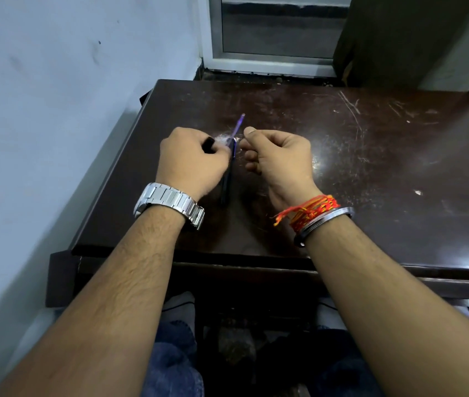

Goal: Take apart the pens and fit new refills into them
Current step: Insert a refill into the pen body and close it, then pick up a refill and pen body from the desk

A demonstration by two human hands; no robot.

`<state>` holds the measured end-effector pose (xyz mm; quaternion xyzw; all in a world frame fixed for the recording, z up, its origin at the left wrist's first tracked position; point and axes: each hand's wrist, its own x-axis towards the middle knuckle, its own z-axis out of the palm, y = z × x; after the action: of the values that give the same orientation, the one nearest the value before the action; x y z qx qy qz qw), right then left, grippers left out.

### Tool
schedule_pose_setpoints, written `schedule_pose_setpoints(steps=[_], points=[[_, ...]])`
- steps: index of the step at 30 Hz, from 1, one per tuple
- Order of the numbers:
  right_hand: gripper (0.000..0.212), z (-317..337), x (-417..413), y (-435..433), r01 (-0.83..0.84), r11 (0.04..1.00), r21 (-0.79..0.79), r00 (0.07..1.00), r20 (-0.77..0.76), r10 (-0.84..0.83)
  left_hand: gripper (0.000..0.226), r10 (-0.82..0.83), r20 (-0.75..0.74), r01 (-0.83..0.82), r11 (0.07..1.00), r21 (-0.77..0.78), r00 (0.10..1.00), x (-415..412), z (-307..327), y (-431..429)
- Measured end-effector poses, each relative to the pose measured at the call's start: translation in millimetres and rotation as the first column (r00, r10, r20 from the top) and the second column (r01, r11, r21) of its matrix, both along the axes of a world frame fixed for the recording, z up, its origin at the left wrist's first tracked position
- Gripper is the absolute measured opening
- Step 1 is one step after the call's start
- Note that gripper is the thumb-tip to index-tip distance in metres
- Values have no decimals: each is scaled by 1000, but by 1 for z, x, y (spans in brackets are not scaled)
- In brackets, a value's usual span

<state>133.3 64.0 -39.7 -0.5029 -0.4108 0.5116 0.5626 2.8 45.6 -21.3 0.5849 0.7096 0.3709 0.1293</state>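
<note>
My left hand [191, 161] is closed around a dark blue pen barrel [226, 181], whose lower end slants down toward the table's front. A thin purple refill [239, 124] sticks up out of the barrel's top, pointing away from me. A small black piece [209, 145], hard to identify, also shows in this hand's fingers. My right hand [277, 156] sits just right of the barrel's top. Its thumb and fingers are curled together, and I see nothing between them. Both hands hover over the dark brown table [371, 173].
The scratched table top reaches to the right and back. A pale wall runs close along the left edge. A white-framed glass door stands behind the table, with a dark curtain at the back right. My knees in blue jeans are below the front edge.
</note>
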Motion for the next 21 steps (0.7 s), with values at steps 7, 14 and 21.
schedule_pose_setpoints(steps=[7, 14, 21], points=[[5, -9, 4, 4, 58, 998, -22, 989, 139, -54, 13, 245, -62, -251, 960, -127, 968, -24, -5, -1], [9, -8, 5, 3, 108, 994, -1, 965, 242, -105, 28, 235, -149, -267, 931, -250, 960, -21, -8, -1], [7, -5, 7, 4, 127, 992, -2, 952, 282, -122, 29, 198, -137, -232, 920, -314, 971, -16, -7, -1]])
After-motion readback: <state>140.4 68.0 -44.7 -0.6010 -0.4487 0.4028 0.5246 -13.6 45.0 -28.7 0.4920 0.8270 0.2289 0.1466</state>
